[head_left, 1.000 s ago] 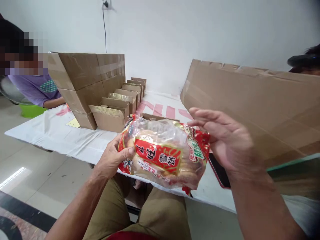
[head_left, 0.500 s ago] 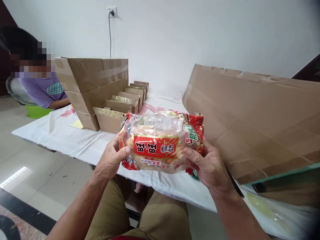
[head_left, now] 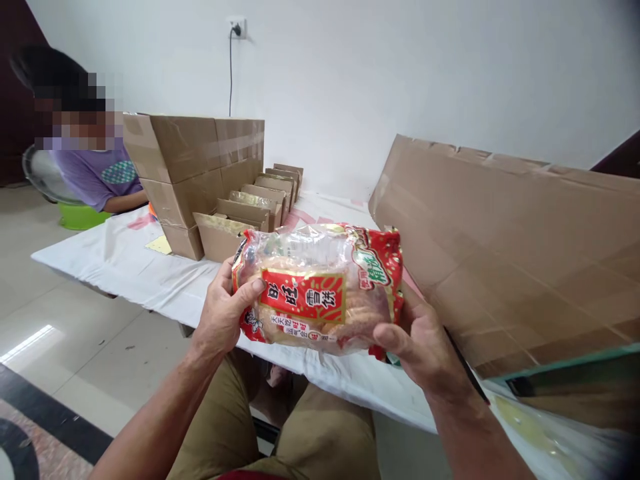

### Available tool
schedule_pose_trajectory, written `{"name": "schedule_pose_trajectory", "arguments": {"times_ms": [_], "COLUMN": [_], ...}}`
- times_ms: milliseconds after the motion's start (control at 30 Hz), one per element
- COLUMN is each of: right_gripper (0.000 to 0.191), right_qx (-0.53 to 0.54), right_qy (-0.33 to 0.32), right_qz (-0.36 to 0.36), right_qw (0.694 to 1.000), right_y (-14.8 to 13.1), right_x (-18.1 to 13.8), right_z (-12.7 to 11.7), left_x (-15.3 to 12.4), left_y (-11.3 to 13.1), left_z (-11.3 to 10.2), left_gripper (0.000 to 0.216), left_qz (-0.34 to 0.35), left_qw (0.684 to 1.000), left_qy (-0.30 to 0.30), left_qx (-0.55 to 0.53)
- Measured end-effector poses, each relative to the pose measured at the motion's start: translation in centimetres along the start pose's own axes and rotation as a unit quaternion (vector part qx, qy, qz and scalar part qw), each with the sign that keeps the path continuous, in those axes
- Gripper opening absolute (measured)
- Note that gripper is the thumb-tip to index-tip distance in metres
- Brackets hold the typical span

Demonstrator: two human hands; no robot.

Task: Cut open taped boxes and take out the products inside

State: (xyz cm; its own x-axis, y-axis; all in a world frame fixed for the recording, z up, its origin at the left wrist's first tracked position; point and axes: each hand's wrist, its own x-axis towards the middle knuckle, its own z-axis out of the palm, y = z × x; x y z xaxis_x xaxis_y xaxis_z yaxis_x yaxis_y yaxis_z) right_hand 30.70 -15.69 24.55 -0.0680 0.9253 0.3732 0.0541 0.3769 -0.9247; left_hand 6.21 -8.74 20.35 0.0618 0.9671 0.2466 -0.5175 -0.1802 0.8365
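I hold a red and clear snack bag of rice crackers [head_left: 316,287] up in front of me with both hands, above the near edge of the table. My left hand [head_left: 223,312] grips its left end, thumb on the front. My right hand [head_left: 425,343] grips the lower right corner, thumb over the front edge. The bag is level with its red label facing me.
A white-covered table [head_left: 125,267] carries a stack of closed cardboard boxes [head_left: 195,167] and a row of small open cartons [head_left: 250,203]. A large flat cardboard sheet [head_left: 510,240] leans at the right. Another person in a purple shirt [head_left: 97,177] sits at the far left.
A second ago my right hand was open beside the bag; it closed on the bag's right end. The bag levelled out and now sits slightly lower.
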Motion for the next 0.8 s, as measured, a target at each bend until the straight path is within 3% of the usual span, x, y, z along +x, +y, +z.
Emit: {"name": "schedule_pose_trajectory", "arguments": {"times_ms": [33, 100, 200, 300, 467, 633, 800], "right_gripper": [0.066, 0.055, 0.028, 0.024, 0.017, 0.012, 0.017], "right_qx": [-0.002, -0.027, -0.067, -0.077, -0.077, -0.096, -0.09], "right_qy": [-0.023, -0.042, -0.021, 0.008, 0.008, -0.008, -0.009], "right_qz": [0.002, 0.01, -0.01, -0.043, -0.042, -0.054, -0.029], "right_qw": [1.0, 0.999, 0.997, 0.996, 0.996, 0.994, 0.995], "right_y": [-0.1, -0.2, 0.1, 0.4, 0.9, 1.5, 2.3], "right_x": [0.0, 0.0, -0.1, -0.2, -0.5, -0.8, -1.5], "right_z": [0.0, -0.1, -0.3, -0.6, -0.9, -0.8, -1.2], "left_x": [0.0, 0.2, 0.7, 1.7, 2.9, 2.9, 2.8], "left_y": [0.0, 0.3, 1.0, 1.9, 2.4, 1.7, 1.4], "left_z": [-0.1, -0.3, -0.7, -0.9, -0.5, 0.0, 0.4], "left_gripper": [0.062, 0.057, 0.06, 0.067, 0.051, 0.037, 0.029], "left_qz": [-0.001, -0.006, -0.029, -0.047, -0.04, -0.025, 0.04], "left_qw": [1.0, 1.0, 0.998, 0.996, 0.998, 0.997, 0.994], "left_qy": [0.004, -0.001, -0.049, -0.07, 0.017, 0.048, 0.086], "left_qx": [0.0, 0.003, 0.005, -0.017, -0.039, -0.06, -0.052]}}
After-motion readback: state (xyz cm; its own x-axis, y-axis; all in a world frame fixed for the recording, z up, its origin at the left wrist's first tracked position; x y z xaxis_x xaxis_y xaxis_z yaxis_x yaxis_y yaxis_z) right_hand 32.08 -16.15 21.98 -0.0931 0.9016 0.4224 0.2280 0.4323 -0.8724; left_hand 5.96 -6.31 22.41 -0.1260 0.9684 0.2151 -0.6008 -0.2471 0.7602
